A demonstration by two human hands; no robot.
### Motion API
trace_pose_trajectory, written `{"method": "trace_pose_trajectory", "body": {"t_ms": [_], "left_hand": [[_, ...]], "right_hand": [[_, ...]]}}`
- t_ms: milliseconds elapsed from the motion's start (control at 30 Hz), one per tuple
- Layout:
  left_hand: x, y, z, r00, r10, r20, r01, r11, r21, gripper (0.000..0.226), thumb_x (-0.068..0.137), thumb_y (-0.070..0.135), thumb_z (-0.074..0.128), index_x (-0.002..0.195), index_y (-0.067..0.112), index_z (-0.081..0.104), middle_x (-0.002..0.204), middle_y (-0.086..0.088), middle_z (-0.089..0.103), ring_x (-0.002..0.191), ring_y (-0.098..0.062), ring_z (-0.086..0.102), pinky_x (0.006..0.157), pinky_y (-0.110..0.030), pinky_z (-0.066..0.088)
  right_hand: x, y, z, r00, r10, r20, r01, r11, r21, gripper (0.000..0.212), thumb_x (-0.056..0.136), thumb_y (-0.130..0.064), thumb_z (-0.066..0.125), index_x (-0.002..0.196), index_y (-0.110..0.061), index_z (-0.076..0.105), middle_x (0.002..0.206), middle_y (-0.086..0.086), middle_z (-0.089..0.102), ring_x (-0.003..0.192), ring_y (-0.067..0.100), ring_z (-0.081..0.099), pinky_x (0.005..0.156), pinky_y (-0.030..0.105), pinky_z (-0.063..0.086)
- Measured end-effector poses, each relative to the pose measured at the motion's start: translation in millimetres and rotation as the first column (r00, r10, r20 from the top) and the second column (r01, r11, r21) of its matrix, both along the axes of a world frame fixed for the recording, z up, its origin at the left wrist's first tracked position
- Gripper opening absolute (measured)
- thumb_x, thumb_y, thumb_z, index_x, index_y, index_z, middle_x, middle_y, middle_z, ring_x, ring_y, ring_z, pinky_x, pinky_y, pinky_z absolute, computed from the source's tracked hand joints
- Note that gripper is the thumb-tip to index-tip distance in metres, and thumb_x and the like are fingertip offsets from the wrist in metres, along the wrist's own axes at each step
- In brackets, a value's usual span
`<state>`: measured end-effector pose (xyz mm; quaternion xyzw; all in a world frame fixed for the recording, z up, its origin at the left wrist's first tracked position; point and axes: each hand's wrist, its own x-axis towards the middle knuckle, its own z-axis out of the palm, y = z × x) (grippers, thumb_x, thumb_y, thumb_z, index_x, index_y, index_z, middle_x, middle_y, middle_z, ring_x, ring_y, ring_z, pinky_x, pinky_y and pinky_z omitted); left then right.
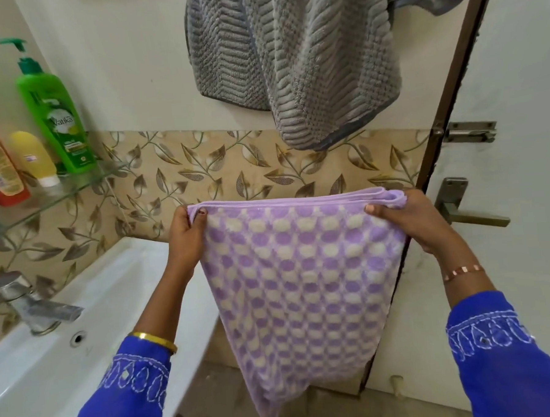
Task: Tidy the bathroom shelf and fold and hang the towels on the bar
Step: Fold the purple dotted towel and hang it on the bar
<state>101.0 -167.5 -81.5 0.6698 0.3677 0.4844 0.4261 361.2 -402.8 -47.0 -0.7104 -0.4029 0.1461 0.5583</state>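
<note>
Pinching folded purple towel (302,270) top corners, L hand (184,238) & R hand (418,223) raised.

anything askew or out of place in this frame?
Yes: the grey ribbed towel on the wall hangs bunched and uneven, its right fold dropping lower than the left, not folded flat. The lilac checked towel, held at its top corners by the left hand and right hand, looks evenly folded.

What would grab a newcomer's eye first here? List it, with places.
First, the lilac checked towel at centre, held up folded by its top corners in the left hand and right hand. Next, the grey towel hanging above it on the wall, and the bright green bottle on the glass shelf at left.
</note>
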Motion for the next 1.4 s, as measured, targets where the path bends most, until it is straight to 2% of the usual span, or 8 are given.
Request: {"method": "trace_pose_trajectory", "body": {"t_ms": [133,300,467,567,667,1067,1200,1400], "left_hand": [[-3.5,3.1,-4.6,0.995,0.070,-0.077,-0.059,0.988,0.140,0.011,0.094,0.024,0.044,0.090,0.013,0.044,0.077,0.012,0.046,0.072,-0.008,0.046,0.061,-0.015,0.039],[-16.0,1.7,11.5,0.978,-0.171,0.121,0.190,0.969,-0.160,0.014,0.094,0.018,0.046,0.098,0.009,0.056,0.087,-0.006,0.064,0.085,-0.023,0.057,0.074,-0.033,0.049],[-60.8,-19.4,37.2,0.384,-0.628,0.677,0.906,0.399,-0.143,0.037,0.095,0.012,0.032,0.122,-0.008,0.048,0.122,-0.033,0.053,0.118,-0.041,0.049,0.106,-0.048,0.034],[-30.5,-17.5,40.5,0.780,-0.563,0.273,0.624,0.730,-0.279,0.035,0.067,0.028,0.074,0.095,0.008,0.068,0.088,-0.012,0.071,0.082,-0.024,0.067,0.080,-0.035,0.055],[2.8,-14.7,39.5,0.985,-0.110,-0.135,0.090,0.986,-0.141,0.023,0.087,0.023,0.056,0.097,0.002,0.059,0.092,-0.017,0.060,0.087,-0.025,0.057,0.085,-0.042,0.048],[51.2,-119.0,37.8,0.922,-0.351,0.163,0.342,0.936,0.080,0.012,0.088,0.029,0.055,0.077,0.034,0.055,0.071,0.021,0.065,0.069,0.007,0.058,0.063,-0.010,0.046],[50.2,-118.4,49.7,0.866,-0.456,0.203,0.456,0.889,0.050,0.006,0.088,0.027,0.052,0.087,0.027,0.057,0.079,0.014,0.063,0.078,-0.004,0.061,0.076,-0.026,0.049],[53.3,-121.1,55.7,0.896,-0.439,0.071,0.434,0.897,0.078,0.084,0.057,0.076,0.057,0.102,0.005,0.059,0.086,0.001,0.064,0.082,-0.011,0.061,0.073,-0.032,0.050]], "right_hand": [[-6.7,11.0,-11.2,0.993,-0.115,0.026,0.114,0.993,0.040,0.023,0.079,-0.031,0.068,0.098,-0.020,0.062,0.083,-0.007,0.062,0.075,0.006,0.058,0.059,0.018,0.044],[-9.7,1.5,-2.1,0.989,-0.011,-0.146,0.036,0.985,0.170,0.028,0.073,-0.021,0.073,0.100,-0.012,0.067,0.083,-0.003,0.071,0.072,0.008,0.067,0.059,0.017,0.053],[-8.9,-31.3,20.7,0.759,0.597,-0.261,-0.489,0.787,0.377,0.041,0.055,-0.039,0.083,0.092,-0.025,0.073,0.088,-0.006,0.074,0.084,0.009,0.069,0.069,0.023,0.057],[-12.2,-9.2,27.9,0.905,0.360,-0.227,-0.307,0.921,0.239,0.045,0.058,-0.037,0.083,0.096,-0.016,0.072,0.094,0.003,0.074,0.084,0.015,0.069,0.074,0.029,0.057],[-20.2,22.2,19.0,0.939,-0.282,-0.194,0.305,0.948,0.096,0.027,0.074,-0.016,0.075,0.095,-0.002,0.067,0.099,0.016,0.068,0.072,0.018,0.062,0.058,0.014,0.050],[-118.6,36.5,27.3,0.992,-0.119,0.046,0.108,0.974,0.197,0.019,0.072,-0.016,0.073,0.069,-0.023,0.056,0.063,-0.012,0.059,0.052,-0.007,0.052,0.047,0.004,0.037],[-112.9,32.0,39.5,0.998,-0.007,-0.062,0.018,0.985,0.169,0.020,0.069,-0.016,0.073,0.066,-0.018,0.054,0.063,0.003,0.057,0.057,0.010,0.050,0.055,0.028,0.042],[-113.4,30.4,48.8,0.983,0.102,-0.155,-0.074,0.982,0.176,0.023,0.069,-0.012,0.074,0.073,-0.020,0.052,0.069,0.008,0.067,0.065,0.016,0.060,0.065,0.037,0.050]]}}
